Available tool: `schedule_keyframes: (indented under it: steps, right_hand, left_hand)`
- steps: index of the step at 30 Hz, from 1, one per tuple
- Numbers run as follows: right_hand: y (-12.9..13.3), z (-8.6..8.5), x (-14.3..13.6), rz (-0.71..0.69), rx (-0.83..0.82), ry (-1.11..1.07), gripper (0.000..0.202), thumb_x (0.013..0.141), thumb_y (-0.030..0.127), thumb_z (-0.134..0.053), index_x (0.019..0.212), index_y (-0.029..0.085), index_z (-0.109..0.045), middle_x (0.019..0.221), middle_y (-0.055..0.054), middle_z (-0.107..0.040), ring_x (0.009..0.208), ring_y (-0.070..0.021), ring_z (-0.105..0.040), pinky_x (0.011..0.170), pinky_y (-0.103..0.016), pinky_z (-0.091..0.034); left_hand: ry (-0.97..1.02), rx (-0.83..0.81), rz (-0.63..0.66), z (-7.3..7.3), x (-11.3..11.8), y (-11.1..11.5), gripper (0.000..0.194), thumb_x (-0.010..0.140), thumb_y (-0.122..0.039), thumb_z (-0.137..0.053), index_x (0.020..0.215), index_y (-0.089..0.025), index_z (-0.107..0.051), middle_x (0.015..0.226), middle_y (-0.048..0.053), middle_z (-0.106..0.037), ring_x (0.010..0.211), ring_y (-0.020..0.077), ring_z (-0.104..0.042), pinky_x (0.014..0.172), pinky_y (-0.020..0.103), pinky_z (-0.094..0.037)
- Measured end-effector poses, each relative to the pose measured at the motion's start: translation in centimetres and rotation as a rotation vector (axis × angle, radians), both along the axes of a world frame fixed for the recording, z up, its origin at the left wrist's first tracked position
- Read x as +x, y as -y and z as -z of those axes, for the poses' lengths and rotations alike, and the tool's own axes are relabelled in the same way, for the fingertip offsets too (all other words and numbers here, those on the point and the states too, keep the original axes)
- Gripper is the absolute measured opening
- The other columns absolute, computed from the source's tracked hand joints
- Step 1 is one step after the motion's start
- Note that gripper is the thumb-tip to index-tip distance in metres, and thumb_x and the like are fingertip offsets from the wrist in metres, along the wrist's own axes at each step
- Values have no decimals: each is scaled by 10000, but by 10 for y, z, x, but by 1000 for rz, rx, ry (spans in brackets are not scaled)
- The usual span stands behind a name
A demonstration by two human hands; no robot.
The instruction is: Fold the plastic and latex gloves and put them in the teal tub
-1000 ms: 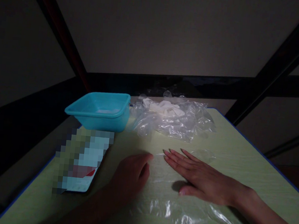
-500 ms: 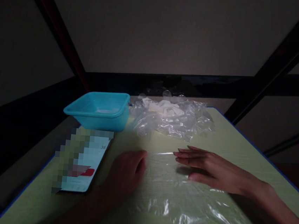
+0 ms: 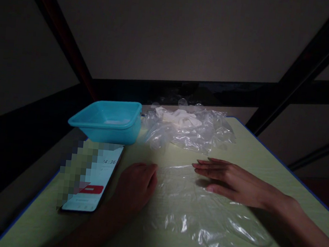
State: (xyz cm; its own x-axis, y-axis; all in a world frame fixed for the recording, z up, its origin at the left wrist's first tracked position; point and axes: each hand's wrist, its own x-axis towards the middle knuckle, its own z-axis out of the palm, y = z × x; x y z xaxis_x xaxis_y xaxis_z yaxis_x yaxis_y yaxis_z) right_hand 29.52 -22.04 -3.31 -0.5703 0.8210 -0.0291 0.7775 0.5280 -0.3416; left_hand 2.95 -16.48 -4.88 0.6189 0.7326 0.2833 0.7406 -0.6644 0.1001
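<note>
A clear disposable plastic glove (image 3: 184,222) lies spread flat on the table, its straight cuff edge toward the back and a rounded lobe toward the right. My left hand (image 3: 137,183) is closed at the glove's left edge, thumb and forefinger pinched together on the film; the exact grip is partly hidden. Over the right part of the cuff, my right hand (image 3: 223,179) is open and palm down, fingers stretched to the left. A shadow falls beneath it, and whether its fingertips touch the film I cannot tell.
At the back of the green table (image 3: 246,147) lies a heap of crumpled clear plastic (image 3: 192,138) with a white crumpled item (image 3: 179,118) on top. A blue basin (image 3: 112,134) stands back left. In front of it rests a lit phone (image 3: 93,200), close to my left hand.
My left hand has shifted slightly left, and the glove has moved a little with it. My right hand sits slightly farther back, still open.
</note>
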Motion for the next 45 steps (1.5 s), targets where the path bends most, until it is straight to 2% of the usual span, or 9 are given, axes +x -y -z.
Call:
schedule_keyframes:
  steps: [6, 13, 17, 21, 25, 29, 35, 39, 45]
  right_hand:
    - [0, -1, -2, 7, 47, 4, 439, 902, 419, -424, 1236, 157, -534, 1300, -88, -523, 1238, -243, -429, 1041, -480, -337]
    - [0, 2, -2, -5, 88, 26, 412, 910, 404, -412, 1215, 163, -550, 1299, -83, -524, 1225, -234, -446, 1022, -464, -368]
    - [1, 3, -2, 1, 115, 26, 425, 909, 403, -418, 1239, 159, -528, 1301, -84, -522, 1219, -229, -455, 1021, -445, -377]
    - [0, 3, -3, 0, 119, 10, 425, 904, 407, -427, 1233, 161, -535, 1289, -87, -535, 1207, -230, -468, 1012, -438, -388]
    - [0, 3, -3, 7, 120, -3, 431, 902, 400, -433, 1236, 147, -531, 1285, -103, -537, 1197, -232, -479, 1002, -435, -398]
    - [1, 3, -3, 2, 124, -1, 412, 905, 386, -432, 1233, 158, -534, 1283, -99, -538, 1196, -229, -481, 1004, -437, -395]
    - [1, 2, -7, 10, 112, 16, 376, 926, 341, -389, 1208, 156, -557, 1301, -93, -521, 1210, -217, -466, 1016, -421, -387]
    - [0, 5, -10, 12, 85, 44, 417, 941, 330, -343, 1279, 132, -483, 1360, -97, -450, 1248, -213, -418, 1047, -431, -346]
    - [1, 11, -12, 18, 81, 8, 420, 947, 294, -333, 1342, 170, -400, 1399, -69, -396, 1282, -198, -366, 1076, -423, -297]
  left_hand:
    - [-47, 48, -22, -1, -3, -3, 226, 805, -127, -454, 887, -150, -664, 750, 78, -699, 715, 209, -643, 732, 357, -508]
    - [-54, 87, -22, -2, -6, -5, 238, 806, -128, -431, 779, -133, -667, 664, 90, -675, 654, 223, -632, 695, 376, -509]
    - [17, 105, -22, 1, -7, -5, 247, 800, -139, -427, 888, -131, -658, 727, 91, -695, 690, 230, -644, 689, 375, -516]
    - [185, 48, -1, 4, -7, -4, 321, 781, -123, -402, 1031, -140, -603, 920, 84, -705, 822, 204, -653, 751, 345, -517]
    - [222, -85, 31, 5, -6, -3, 364, 732, -59, -380, 1017, -127, -597, 866, 64, -718, 809, 200, -658, 753, 353, -520]
    - [163, -75, 29, 6, -6, -4, 374, 720, -47, -386, 1002, -147, -610, 819, 52, -721, 774, 207, -656, 726, 359, -517]
    - [-49, -38, -27, 0, -9, -9, 359, 743, -64, -403, 992, -164, -641, 776, 63, -709, 754, 211, -650, 726, 353, -509]
    - [-129, -20, -80, -4, -11, -12, 337, 764, -72, -399, 967, -155, -655, 750, 78, -699, 774, 220, -645, 721, 344, -499]
    - [-278, -4, -126, -15, -9, -13, 329, 775, -74, -406, 963, -159, -662, 740, 78, -696, 773, 225, -648, 698, 312, -492]
